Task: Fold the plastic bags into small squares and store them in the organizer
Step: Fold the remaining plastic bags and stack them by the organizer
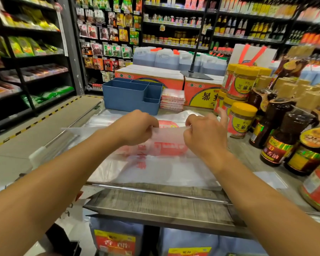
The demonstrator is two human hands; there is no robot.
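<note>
A translucent white plastic bag [166, 169] with red print lies flat on the counter [155, 202], over other bags spread beneath it. My left hand [137, 126] pinches the bag's far edge on its left side, lifted a little above the counter. My right hand [205, 133] pinches the same edge on its right side, little finger raised. Behind the hands stands the blue organizer [131, 96] with several compartments; no bag shows inside it. A stack of folded bag squares [172, 99] sits right of the organizer.
Yellow-lidded sesame paste jars [242, 119] and dark sesame oil bottles [284, 139] crowd the counter's right side. Red cartons [201, 89] and a black stand base [196, 74] sit behind. Stocked shelves line the back and left, across an aisle floor with yellow-black tape.
</note>
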